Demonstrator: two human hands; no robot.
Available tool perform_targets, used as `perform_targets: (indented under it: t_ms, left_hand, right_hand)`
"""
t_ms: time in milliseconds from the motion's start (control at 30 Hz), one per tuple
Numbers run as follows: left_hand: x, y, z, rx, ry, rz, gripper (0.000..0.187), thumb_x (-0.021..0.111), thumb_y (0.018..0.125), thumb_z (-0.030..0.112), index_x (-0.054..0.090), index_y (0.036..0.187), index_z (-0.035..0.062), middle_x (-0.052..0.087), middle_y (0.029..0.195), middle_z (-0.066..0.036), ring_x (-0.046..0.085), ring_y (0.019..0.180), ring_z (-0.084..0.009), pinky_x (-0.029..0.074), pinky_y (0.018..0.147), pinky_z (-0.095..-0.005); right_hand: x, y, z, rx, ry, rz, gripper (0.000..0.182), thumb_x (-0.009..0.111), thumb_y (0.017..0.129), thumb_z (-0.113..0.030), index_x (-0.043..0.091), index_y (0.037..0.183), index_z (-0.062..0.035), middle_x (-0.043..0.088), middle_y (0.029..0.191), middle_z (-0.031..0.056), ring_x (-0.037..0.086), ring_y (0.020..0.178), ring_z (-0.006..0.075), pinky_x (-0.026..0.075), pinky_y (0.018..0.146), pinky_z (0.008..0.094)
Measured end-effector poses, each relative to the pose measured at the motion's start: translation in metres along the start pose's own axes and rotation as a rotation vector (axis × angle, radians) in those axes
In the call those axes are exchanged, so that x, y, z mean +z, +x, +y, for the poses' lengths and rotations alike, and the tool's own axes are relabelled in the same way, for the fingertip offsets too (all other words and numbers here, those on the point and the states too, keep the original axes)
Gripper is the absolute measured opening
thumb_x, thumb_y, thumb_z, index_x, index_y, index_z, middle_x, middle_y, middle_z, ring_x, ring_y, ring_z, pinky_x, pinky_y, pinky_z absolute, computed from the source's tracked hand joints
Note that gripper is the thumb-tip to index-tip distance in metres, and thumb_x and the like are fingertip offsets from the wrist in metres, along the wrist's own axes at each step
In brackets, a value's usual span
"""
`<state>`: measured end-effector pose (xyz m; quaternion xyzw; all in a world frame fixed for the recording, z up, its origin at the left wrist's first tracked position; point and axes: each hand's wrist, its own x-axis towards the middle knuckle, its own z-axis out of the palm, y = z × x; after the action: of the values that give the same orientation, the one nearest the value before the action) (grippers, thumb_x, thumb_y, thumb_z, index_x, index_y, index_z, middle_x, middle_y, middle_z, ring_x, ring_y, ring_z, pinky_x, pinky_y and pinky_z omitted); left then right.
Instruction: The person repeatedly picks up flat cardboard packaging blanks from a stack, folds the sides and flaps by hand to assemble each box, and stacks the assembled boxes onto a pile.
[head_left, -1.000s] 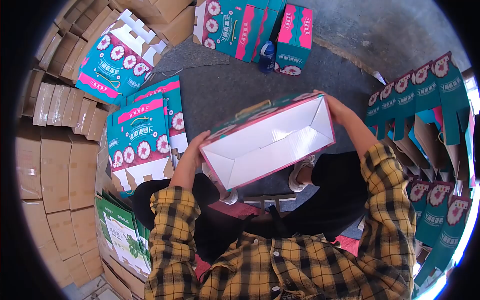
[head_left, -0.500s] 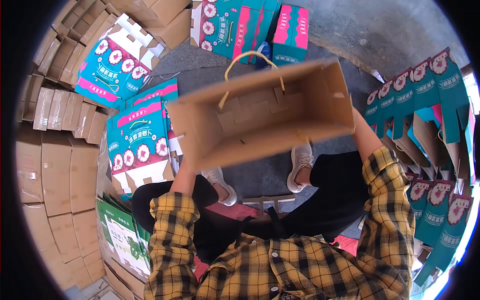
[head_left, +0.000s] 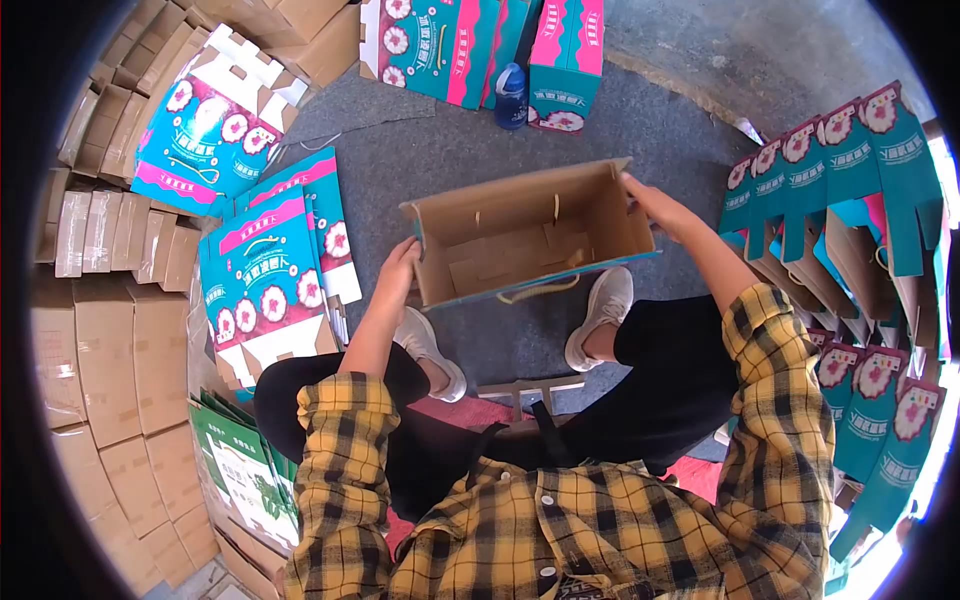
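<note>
An open-topped cardboard carton [head_left: 490, 262] faces me with its brown inside showing, between my knees and close over the floor. Teal edging shows along its near rim. One yellow rope handle [head_left: 540, 291] hangs over that near side, and the ends of another show on the far inner wall. My left hand [head_left: 402, 262] grips the carton's left end, fingers at the rim. At the right end, my right hand [head_left: 655, 210] holds the upper corner. The carton's underside is hidden.
Flat printed cartons [head_left: 265, 275] lie stacked at my left, beside brown boxes [head_left: 105, 345]. Teal cartons [head_left: 850, 190] stand in rows at my right. A blue bottle [head_left: 511, 97] stands ahead beside a finished-looking carton [head_left: 566, 65]. My shoes [head_left: 605, 318] flank the floor below.
The carton has moved down and away from me, looking smaller now. Its near handle has flopped outward over the near side, and the far handle no longer stands up above the rim.
</note>
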<state>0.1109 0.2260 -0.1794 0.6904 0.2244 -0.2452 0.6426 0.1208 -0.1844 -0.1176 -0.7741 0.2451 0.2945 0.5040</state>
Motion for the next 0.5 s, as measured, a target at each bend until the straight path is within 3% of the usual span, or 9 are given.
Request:
perform_targets:
  t_ms: [33, 100, 133, 167, 200, 233, 300, 367, 500]
  left_hand:
    - [0.003, 0.002, 0.000, 0.125, 0.147, 0.043, 0.055, 0.044, 0.096, 0.041, 0.048, 0.132, 0.0000, 0.055, 0.127, -0.015, 0.050, 0.120, -0.0253, 0.040, 0.100, -0.0380]
    - [0.011, 0.003, 0.002, 0.250, 0.298, 0.077, 0.058, 0.041, 0.098, 0.047, 0.048, 0.133, 0.0006, 0.053, 0.130, -0.013, 0.048, 0.123, -0.0244, 0.037, 0.102, -0.0377]
    - [0.015, 0.000, 0.008, 0.416, 0.365, 0.106, 0.057, 0.042, 0.097, 0.044, 0.050, 0.130, -0.0012, 0.053, 0.129, -0.017, 0.049, 0.121, -0.0278, 0.035, 0.104, -0.0374]
    - [0.021, -0.004, 0.016, 0.584, 0.428, 0.135, 0.055, 0.043, 0.097, 0.042, 0.053, 0.127, -0.0029, 0.054, 0.127, -0.022, 0.050, 0.120, -0.0312, 0.033, 0.105, -0.0370]
    - [0.025, -0.009, 0.023, 0.582, 0.428, 0.133, 0.055, 0.043, 0.097, 0.042, 0.053, 0.127, -0.0029, 0.054, 0.127, -0.022, 0.050, 0.120, -0.0312, 0.033, 0.105, -0.0370]
    - [0.029, -0.017, 0.034, 0.522, 0.431, 0.033, 0.057, 0.046, 0.095, 0.044, 0.054, 0.126, -0.0039, 0.052, 0.129, -0.023, 0.048, 0.122, -0.0326, 0.033, 0.106, -0.0375]
    - [0.031, -0.018, 0.040, 0.458, 0.436, -0.070, 0.060, 0.049, 0.093, 0.047, 0.054, 0.124, -0.0048, 0.051, 0.130, -0.025, 0.046, 0.124, -0.0341, 0.032, 0.106, -0.0379]
    - [0.030, -0.013, 0.039, 0.474, 0.709, -0.146, 0.067, 0.056, 0.088, 0.051, 0.055, 0.122, -0.0065, 0.049, 0.132, -0.026, 0.042, 0.128, -0.0367, 0.031, 0.108, -0.0397]
    - [0.028, -0.009, 0.030, 0.483, 0.804, -0.135, 0.071, 0.061, 0.082, 0.053, 0.055, 0.122, -0.0057, 0.046, 0.135, -0.027, 0.037, 0.131, -0.0376, 0.029, 0.109, -0.0418]
  right_hand:
    - [0.002, 0.008, 0.004, 0.005, 0.003, -0.001, 0.059, 0.044, 0.094, -0.051, 0.054, 0.128, -0.0043, 0.061, 0.118, 0.0160, 0.057, 0.113, 0.0260, 0.043, 0.097, 0.0402]
    - [0.004, 0.029, 0.014, -0.231, -0.494, 0.123, 0.058, 0.046, 0.091, -0.047, 0.057, 0.121, 0.0011, 0.060, 0.114, 0.0236, 0.057, 0.110, 0.0334, 0.044, 0.096, 0.0417]
    - [0.006, 0.023, 0.014, -0.226, -0.492, 0.125, 0.058, 0.046, 0.091, -0.047, 0.057, 0.121, 0.0011, 0.060, 0.114, 0.0236, 0.057, 0.110, 0.0334, 0.044, 0.096, 0.0417]
    - [0.015, 0.011, 0.009, -0.435, -0.690, 0.247, 0.050, 0.049, 0.089, -0.041, 0.060, 0.114, 0.0011, 0.060, 0.113, 0.0244, 0.058, 0.108, 0.0345, 0.045, 0.094, 0.0426]
    - [0.023, 0.001, 0.001, -0.645, -0.885, 0.367, 0.043, 0.053, 0.088, -0.036, 0.063, 0.108, 0.0011, 0.060, 0.111, 0.0251, 0.059, 0.105, 0.0356, 0.046, 0.092, 0.0435]
    - [0.029, -0.002, -0.005, -0.642, -0.885, 0.366, 0.043, 0.053, 0.088, -0.036, 0.063, 0.108, 0.0011, 0.060, 0.111, 0.0251, 0.059, 0.105, 0.0356, 0.046, 0.092, 0.0435]
    - [0.040, -0.007, -0.015, -0.642, -1.213, 0.143, 0.028, 0.057, 0.083, -0.022, 0.062, 0.099, 0.0016, 0.061, 0.107, 0.0227, 0.061, 0.100, 0.0346, 0.049, 0.086, 0.0448]
    - [0.052, -0.018, -0.021, -0.722, -1.230, 0.111, 0.023, 0.054, 0.082, -0.014, 0.061, 0.096, 0.0030, 0.062, 0.106, 0.0219, 0.062, 0.099, 0.0332, 0.051, 0.082, 0.0439]
    - [0.050, 0.013, -0.001, -0.538, -1.108, 0.139, 0.026, 0.049, 0.084, -0.013, 0.062, 0.102, 0.0020, 0.061, 0.110, 0.0227, 0.060, 0.104, 0.0364, 0.050, 0.086, 0.0446]
